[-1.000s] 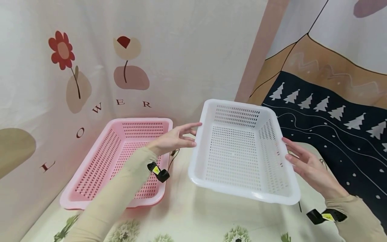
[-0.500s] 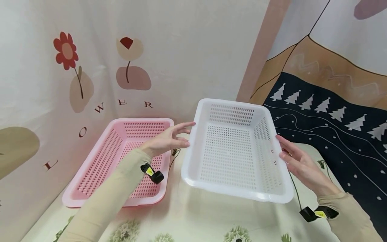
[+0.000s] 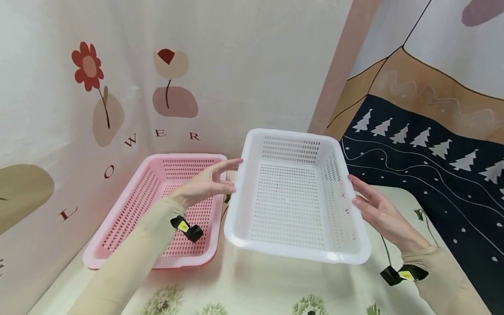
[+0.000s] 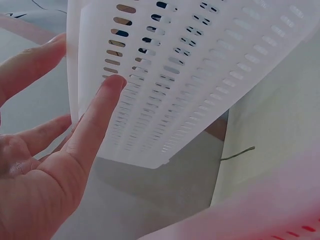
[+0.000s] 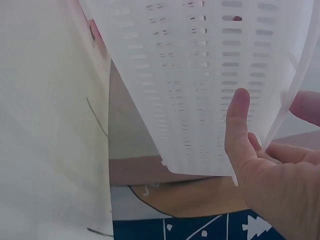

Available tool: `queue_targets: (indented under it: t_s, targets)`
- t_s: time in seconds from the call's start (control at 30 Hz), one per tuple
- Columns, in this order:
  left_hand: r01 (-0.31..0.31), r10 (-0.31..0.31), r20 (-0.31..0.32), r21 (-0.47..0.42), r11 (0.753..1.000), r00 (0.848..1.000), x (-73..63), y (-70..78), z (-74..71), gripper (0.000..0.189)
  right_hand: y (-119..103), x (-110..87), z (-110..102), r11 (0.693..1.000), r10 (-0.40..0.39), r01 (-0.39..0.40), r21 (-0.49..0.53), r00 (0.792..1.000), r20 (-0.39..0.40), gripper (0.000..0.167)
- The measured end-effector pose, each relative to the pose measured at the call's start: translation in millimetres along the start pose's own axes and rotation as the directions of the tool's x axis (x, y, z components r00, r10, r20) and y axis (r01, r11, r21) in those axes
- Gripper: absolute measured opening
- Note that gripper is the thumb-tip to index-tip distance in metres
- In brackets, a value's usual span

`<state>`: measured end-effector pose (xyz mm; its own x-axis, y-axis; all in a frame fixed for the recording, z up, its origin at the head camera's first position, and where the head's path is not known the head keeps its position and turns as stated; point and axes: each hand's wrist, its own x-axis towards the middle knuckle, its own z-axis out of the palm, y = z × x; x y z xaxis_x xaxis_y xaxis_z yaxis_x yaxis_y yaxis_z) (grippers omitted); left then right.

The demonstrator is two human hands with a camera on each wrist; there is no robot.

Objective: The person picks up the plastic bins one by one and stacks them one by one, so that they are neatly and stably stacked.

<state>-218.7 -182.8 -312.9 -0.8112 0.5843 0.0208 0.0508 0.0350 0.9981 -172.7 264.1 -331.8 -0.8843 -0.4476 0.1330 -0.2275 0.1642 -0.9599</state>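
Observation:
A white perforated plastic basket is held up above the table, tilted so that its inside faces me. My left hand grips its left rim, and my right hand grips the right rim. In the left wrist view, one finger lies against the basket's slotted outer side. The right wrist view likewise has a finger on the outer wall while others reach the rim. Nothing is visible inside the white basket. To its left stands a pink perforated basket on the table, partly covered by my left forearm.
The table has a pale cloth with green flower prints. Behind it hangs a light curtain with flowers and letters. On the right is a dark printed cloth with white trees. A thin cord lies near the table's right edge.
Both hands have carried the white basket a little to the left, closer to the pink basket. Their hold on its rims looks the same.

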Motion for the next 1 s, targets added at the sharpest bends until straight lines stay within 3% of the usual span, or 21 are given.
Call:
queue_targets:
  t_s: [0.4,1.0]
  targets:
    - [0.023,-0.020,-0.056,0.048,0.999,0.998,-13.9,-2.5,-10.2,0.081,-3.2,11.0,10.4,1.000,0.009,-0.009,-0.001,1.000,0.013,0.064]
    - [-0.028,0.027,-0.042,-0.013,1.000,0.999,-32.9,1.0,-23.9,0.082,-12.9,25.8,21.2,0.998,-0.002,-0.001,0.059,0.998,0.062,0.068]
